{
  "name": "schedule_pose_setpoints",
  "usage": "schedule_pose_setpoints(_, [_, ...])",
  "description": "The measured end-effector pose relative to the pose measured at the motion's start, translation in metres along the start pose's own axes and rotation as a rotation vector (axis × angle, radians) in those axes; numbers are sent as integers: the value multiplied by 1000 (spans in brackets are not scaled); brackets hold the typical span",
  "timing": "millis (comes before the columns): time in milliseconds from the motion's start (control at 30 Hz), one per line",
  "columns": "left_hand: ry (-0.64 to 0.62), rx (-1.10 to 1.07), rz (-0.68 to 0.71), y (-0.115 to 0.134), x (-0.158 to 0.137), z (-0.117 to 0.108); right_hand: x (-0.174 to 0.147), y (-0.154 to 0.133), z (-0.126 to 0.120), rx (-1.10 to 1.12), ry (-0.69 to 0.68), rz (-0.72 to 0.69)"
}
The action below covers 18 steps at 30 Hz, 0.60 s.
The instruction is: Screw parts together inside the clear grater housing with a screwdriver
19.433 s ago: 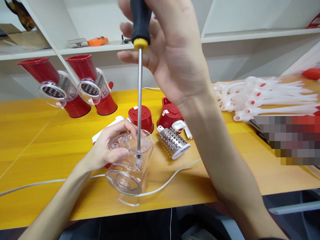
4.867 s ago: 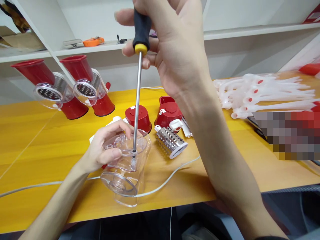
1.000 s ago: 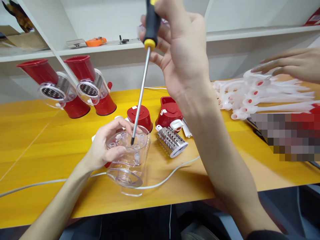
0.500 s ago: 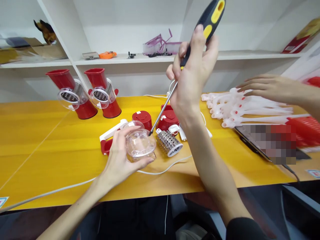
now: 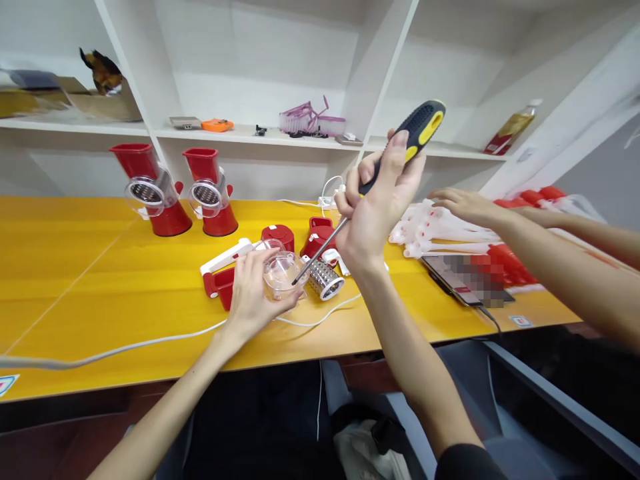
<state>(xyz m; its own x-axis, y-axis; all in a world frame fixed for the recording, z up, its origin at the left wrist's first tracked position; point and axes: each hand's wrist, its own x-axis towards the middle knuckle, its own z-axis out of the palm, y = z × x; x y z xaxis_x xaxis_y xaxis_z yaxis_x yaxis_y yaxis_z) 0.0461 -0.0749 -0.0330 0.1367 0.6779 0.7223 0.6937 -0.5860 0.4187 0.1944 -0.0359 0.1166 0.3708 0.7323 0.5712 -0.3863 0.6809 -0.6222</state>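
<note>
My right hand (image 5: pixel 377 207) grips a screwdriver (image 5: pixel 420 130) by its black and yellow handle, the shaft slanting down to the left. Its tip meets the clear plastic housing (image 5: pixel 283 272), or lies just in front of it; I cannot tell which. Thumb and fingers of my left hand (image 5: pixel 253 287) hold that housing from the left side. A metal grater drum (image 5: pixel 326 279) lies right of the housing. Behind are a round red base (image 5: pixel 278 235) and another red part (image 5: pixel 320 233). Left of my left hand lie a white handle (image 5: pixel 226 257) and a red hopper (image 5: pixel 223 287).
Two assembled red rotary graters (image 5: pixel 215 193) stand at the back left. A white cable (image 5: pixel 150 343) crosses the table's front. To the right, a co-worker's hand (image 5: pixel 465 203) rests over white plastic parts (image 5: pixel 425 230), behind a tablet (image 5: pixel 450 283). Shelves (image 5: pixel 260 137) line the back.
The view has swung to the right. The screwdriver's tip has moved slightly lower on the clear housing, and both hands keep their holds. The co-worker's second arm has come into view.
</note>
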Motion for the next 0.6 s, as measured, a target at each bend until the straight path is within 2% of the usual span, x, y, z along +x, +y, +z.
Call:
schedule_pose_setpoints(233, [-81, 54, -16, 3, 7, -12, -32, -16, 10, 24, 143, -106])
schedule_pose_setpoints(433, [-135, 70, -17, 6, 12, -17, -43, -24, 6, 41, 223, -106])
schedule_pose_setpoints(500, [-151, 79, -17, 7, 13, -18, -45, -23, 7, 48, 211, -98])
schedule_pose_setpoints(600, [-170, 95, -6, 7, 14, -19, -48, -27, 14, 43, 112, -90])
